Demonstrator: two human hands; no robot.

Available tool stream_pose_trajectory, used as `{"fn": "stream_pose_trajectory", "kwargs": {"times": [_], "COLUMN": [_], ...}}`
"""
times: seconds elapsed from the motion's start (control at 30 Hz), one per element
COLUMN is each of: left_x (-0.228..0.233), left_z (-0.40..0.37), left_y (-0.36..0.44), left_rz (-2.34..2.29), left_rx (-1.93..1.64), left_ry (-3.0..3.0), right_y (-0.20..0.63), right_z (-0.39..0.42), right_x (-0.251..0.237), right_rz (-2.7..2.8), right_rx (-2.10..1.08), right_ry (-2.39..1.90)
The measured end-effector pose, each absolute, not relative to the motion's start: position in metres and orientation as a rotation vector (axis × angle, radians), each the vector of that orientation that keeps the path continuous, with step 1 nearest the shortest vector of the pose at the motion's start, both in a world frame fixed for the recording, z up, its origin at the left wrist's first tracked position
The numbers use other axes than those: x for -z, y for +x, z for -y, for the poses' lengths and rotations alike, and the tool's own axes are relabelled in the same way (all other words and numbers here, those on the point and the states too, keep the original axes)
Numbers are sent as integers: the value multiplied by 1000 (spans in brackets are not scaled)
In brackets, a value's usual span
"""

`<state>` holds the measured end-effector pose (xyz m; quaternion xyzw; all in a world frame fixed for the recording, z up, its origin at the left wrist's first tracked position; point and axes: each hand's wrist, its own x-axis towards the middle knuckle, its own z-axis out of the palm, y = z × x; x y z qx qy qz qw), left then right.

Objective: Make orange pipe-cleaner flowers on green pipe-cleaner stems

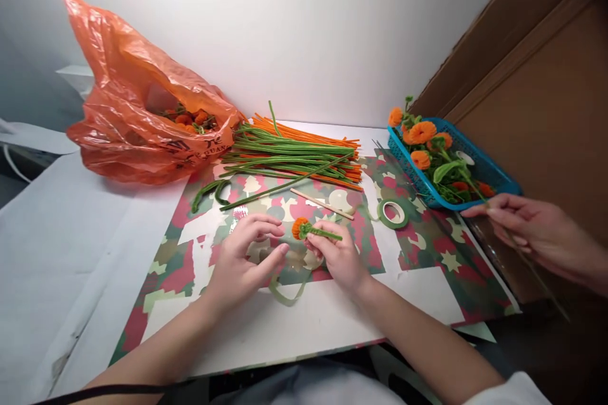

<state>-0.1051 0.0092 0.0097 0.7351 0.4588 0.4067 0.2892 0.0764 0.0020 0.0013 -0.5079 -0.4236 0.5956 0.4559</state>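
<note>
Quick count of what's out: 3 hands total, 2 of them the wearer's, left hand (242, 259) and right hand (335, 253), plus 1 other hand (536, 228) at the mat's right edge. 1 bag (128, 107) at the back left corner, 1 basket (479, 168) at the back right. 1 flower (304, 228) sits between the 2 near hands, and roughly 6 more orange heads are in the basket. 1 tape roll (393, 212), 1 stick (322, 203), 1 mat (427, 247). The stems (294, 155) along the back edge are 1 big pile, too many to count, green and orange mixed.
</note>
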Motion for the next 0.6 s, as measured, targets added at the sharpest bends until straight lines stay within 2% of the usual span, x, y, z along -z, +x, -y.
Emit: {"fn": "stream_pose_trajectory", "kwargs": {"times": [0.27, 0.43, 0.6], "left_x": [-12, -9, -4], "left_z": [-7, -8, -10], "left_y": [-103, -104, -105], "left_rz": [-1198, -1065, -999], "left_rx": [-1128, -1014, -963], "left_ry": [2127, 2158, 2181], "right_y": [74, 76, 83], "right_z": [3, 2, 3], "right_x": [-7, -5, -10], "right_rz": [1325, 1440, 1493], "right_rx": [-1375, -1396, -1283], "right_ry": [-1207, -1188, -1239]}}
